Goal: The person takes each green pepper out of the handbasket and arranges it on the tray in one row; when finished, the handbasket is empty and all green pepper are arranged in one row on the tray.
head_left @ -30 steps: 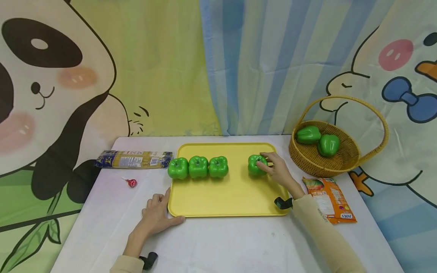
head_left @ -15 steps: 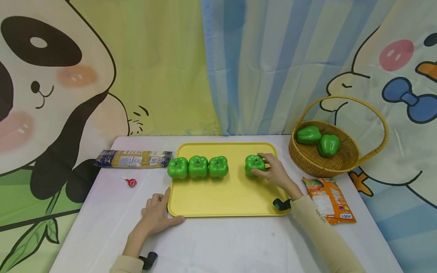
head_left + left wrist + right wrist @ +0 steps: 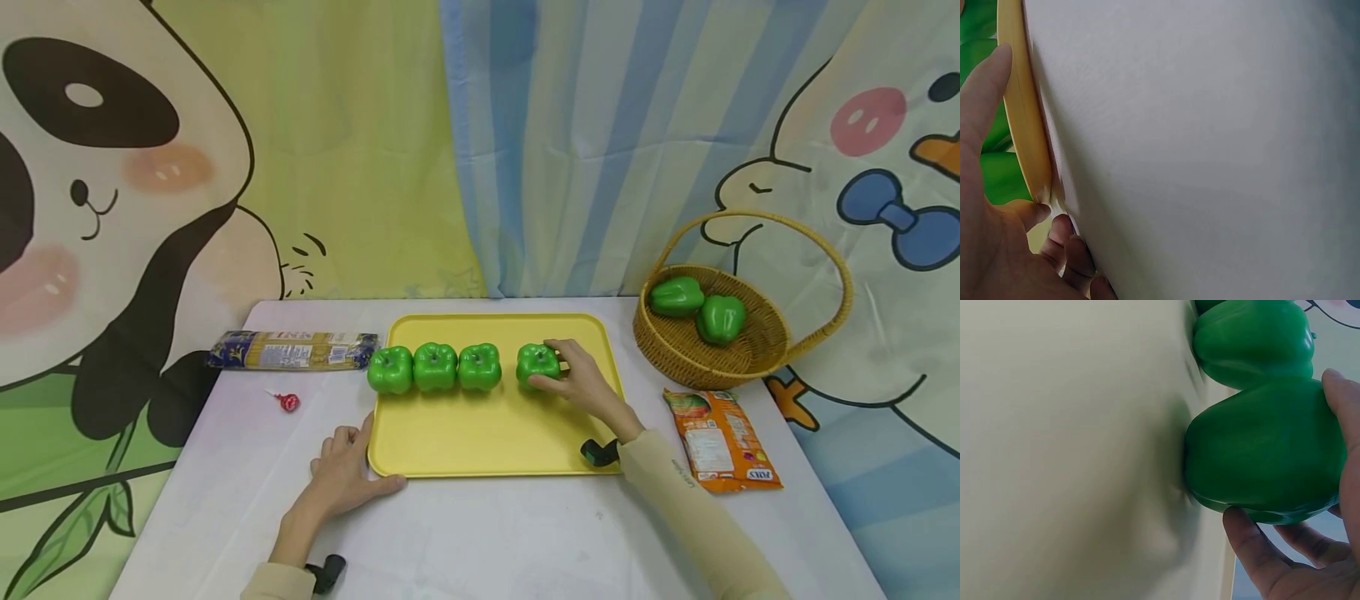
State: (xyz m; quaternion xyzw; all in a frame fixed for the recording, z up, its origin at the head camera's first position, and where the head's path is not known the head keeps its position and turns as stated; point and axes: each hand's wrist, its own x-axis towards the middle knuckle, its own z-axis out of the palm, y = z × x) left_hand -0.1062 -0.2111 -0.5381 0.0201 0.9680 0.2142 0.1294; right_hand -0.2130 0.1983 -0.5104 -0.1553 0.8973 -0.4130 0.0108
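Note:
My right hand (image 3: pixel 588 390) holds a glossy green bell pepper (image 3: pixel 536 363) between thumb and fingers, over the right half of the yellow tray (image 3: pixel 465 433). Close up in the right wrist view, that pepper stands at the tray surface, its neighbour just beyond. Three more green bell peppers (image 3: pixel 436 367) stand side by side in a row at the tray's left, a gap away from the held one. With thumb and fingers spread, my left hand (image 3: pixel 347 475) touches the tray's front left corner. The left wrist view shows its thumb (image 3: pixel 988 94) against the tray's edge.
A wicker basket (image 3: pixel 675 367) with a tall handle holds two green bell peppers (image 3: pixel 722 320) at the back right. Before it lies an orange snack packet (image 3: pixel 723 442). Left of the tray are a pack of noodles (image 3: pixel 296 350) and a red lollipop (image 3: pixel 288 402).
My right hand and the bell pepper have moved left across the tray, narrowing the gap to the row of three. The left hand has kept its place at the corner.

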